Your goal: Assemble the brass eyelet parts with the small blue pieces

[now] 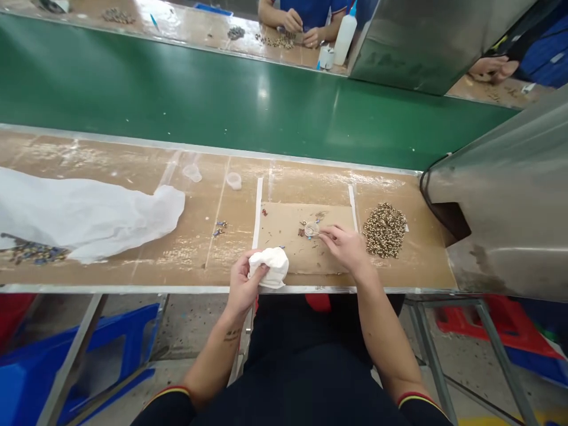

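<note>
My left hand grips a bunched white cloth at the front edge of the bench, thumb pressed on top. My right hand is closed in a pinch beside a small clear round dish. Something thin seems to lie between its fingertips and the dish, too fine to name. The dish sits on a brown cardboard sheet. Small dark reddish pieces lie just left of the dish. Right of the cardboard is a heap of small brass-coloured metal parts.
A white sheet partly covers blue and brass parts at left. Two clear plastic cups stand behind the cardboard. Beyond runs a green conveyor belt; a co-worker's hands handle parts across it. A metal housing stands at right.
</note>
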Motion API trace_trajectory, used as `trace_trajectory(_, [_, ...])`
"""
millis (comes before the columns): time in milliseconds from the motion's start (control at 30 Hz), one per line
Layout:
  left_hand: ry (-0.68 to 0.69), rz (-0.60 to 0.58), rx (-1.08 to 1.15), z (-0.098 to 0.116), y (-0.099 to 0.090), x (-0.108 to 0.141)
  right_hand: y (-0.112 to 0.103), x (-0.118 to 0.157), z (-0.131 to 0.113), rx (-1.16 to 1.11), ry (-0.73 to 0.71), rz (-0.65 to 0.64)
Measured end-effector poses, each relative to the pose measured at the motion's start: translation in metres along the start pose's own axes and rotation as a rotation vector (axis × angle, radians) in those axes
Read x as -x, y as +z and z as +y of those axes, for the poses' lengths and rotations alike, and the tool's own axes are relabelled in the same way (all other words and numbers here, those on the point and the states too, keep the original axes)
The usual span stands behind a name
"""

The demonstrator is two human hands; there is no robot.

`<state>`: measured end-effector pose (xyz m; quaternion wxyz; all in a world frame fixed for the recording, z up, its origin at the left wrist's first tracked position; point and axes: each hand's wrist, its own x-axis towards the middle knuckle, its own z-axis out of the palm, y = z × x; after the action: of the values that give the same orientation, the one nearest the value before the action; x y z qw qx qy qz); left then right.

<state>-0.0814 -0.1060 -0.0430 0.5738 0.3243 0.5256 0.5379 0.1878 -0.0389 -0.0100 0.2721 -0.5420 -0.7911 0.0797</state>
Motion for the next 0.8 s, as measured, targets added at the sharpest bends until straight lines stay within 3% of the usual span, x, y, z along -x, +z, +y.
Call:
trace_trajectory(200, [-0.042,0.025,-0.009,0.007,0.011,-0.008,0.002,-0.006,0.0,-0.021,-0.041,0.006])
trace_trajectory(433, [-0.029,0.045,-0.093,0.011,0.021,-0.004,-0.008,-0.003,0.001,-0.138,0.027,0.098])
trace_trajectory(667, [-0.045,-0.009,-0.096,0.02,0.047,-0.001,-0.025,0.005,-0.008,-0.397,0.125,0.261])
trace_trajectory(800, [-0.125,-0.125,0.0,0.021,0.067,0.003,-0.04,0.024,-0.024,-0.603,0.078,0.27])
